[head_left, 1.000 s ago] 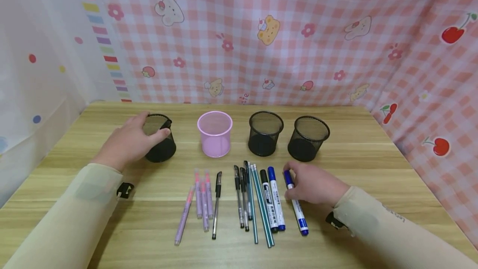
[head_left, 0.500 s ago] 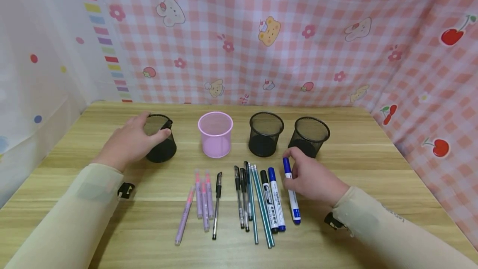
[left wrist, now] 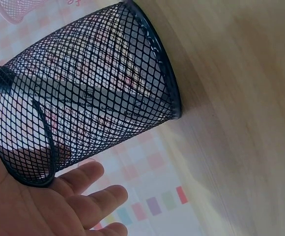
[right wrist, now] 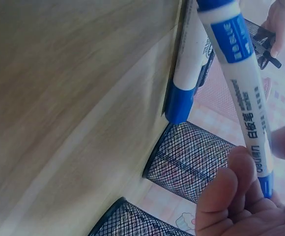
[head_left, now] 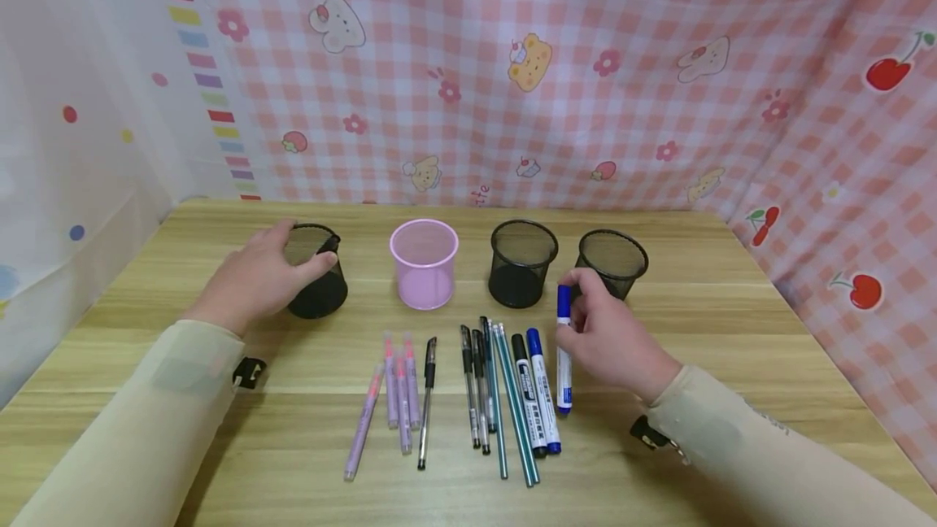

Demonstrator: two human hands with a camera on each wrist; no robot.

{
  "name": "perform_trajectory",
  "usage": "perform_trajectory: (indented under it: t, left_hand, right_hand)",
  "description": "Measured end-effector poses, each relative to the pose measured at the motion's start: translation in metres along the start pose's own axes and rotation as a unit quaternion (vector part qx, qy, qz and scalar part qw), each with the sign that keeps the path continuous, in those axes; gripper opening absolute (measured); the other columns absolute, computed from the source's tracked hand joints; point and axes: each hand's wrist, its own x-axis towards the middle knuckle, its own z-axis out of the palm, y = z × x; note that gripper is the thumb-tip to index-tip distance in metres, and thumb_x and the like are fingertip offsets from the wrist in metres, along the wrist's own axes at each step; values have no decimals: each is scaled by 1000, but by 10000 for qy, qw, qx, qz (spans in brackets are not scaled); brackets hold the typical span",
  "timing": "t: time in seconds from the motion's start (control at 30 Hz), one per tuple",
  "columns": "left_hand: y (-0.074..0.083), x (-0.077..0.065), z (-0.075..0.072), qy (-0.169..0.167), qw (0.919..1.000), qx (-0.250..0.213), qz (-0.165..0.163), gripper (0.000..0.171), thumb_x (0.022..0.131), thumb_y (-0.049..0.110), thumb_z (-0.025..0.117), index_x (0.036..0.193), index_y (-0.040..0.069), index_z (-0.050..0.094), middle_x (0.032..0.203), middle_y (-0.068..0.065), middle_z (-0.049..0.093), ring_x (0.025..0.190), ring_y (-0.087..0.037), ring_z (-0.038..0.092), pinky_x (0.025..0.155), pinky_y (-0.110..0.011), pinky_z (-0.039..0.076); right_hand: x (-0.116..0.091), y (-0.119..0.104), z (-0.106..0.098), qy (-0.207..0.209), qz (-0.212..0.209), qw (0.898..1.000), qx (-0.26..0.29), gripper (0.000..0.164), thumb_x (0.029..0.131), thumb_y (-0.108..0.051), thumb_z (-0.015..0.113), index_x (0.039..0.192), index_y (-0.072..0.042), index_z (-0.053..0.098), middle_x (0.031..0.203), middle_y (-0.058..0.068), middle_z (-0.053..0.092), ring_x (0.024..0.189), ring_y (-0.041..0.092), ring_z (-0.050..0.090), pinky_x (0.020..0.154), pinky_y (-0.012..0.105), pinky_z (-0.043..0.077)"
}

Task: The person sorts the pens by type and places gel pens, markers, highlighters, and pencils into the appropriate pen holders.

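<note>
My left hand (head_left: pixel 252 279) holds the far-left black mesh pen holder (head_left: pixel 318 295) by its rim, thumb on one side and fingers on the other. A black-capped white marker (left wrist: pixel 73 93) leans inside that holder, seen through the mesh in the left wrist view. My right hand (head_left: pixel 615 340) pinches a white whiteboard marker (head_left: pixel 564 385) with a blue cap, held nearly upright, cap end up. It is in front of the rightmost black mesh pen holder (head_left: pixel 615 250), whose lower part the hand hides. Just left of it lie another blue marker (head_left: pixel 543 393) and a black marker (head_left: pixel 529 397).
A pink pen holder (head_left: pixel 426 267) and another black mesh holder (head_left: pixel 523 267) stand along the back. Purple highlighters (head_left: pixel 363 425), black gel pens (head_left: pixel 427 405) and green striped pencils (head_left: pixel 516 409) lie on the wooden table (head_left: pixel 278 454). A checked curtain (head_left: pixel 468 104) hangs behind.
My right hand has lifted the blue-capped marker off the table and moved it away from me and slightly left, tilting it upright. The left hand stays at its holder.
</note>
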Motion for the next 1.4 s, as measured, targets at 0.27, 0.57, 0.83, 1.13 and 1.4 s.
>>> perform_trajectory:
  t: [0.27,0.57,0.83,1.13,1.4]
  left_hand:
    - [1,0,0,37,10000,-15,40,117,94,87,35,168,1,8,169,-37,17,149,-65,23,118,-78,24]
    - [-1,1,2,84,9999,-8,58,119,92,90,33,168,1,9,169,-37,18,149,-65,23,118,-78,24]
    - [-1,1,1,113,9999,-4,76,118,93,89,33,168,1,11,168,-37,19,146,-67,25,117,-79,25]
    - [-1,0,0,67,10000,10,67,119,92,90,32,168,2,10,168,-37,17,145,-69,25,116,-79,26]
    - [-2,0,1,39,10000,-15,76,119,91,91,32,169,3,9,169,-37,16,146,-68,24,117,-79,25]
  right_hand:
    - [2,-7,3,358,-246,9972,608,52,94,-3,64,138,-13,39,83,8,59,63,19,51,52,26,45]
    - [6,-27,12,563,-469,9853,1543,54,94,0,63,139,-11,35,80,8,55,66,17,48,53,25,42]
    - [16,-46,25,849,-927,9697,2094,51,94,5,62,136,-7,35,80,8,58,68,18,50,60,25,45]
    - [33,-67,39,1401,-1273,9421,2767,49,95,4,62,134,-9,34,81,10,62,66,16,53,61,24,46]
    - [50,-87,54,1864,-1606,9146,3209,45,97,4,62,131,-8,34,78,7,61,62,13,51,55,24,43]
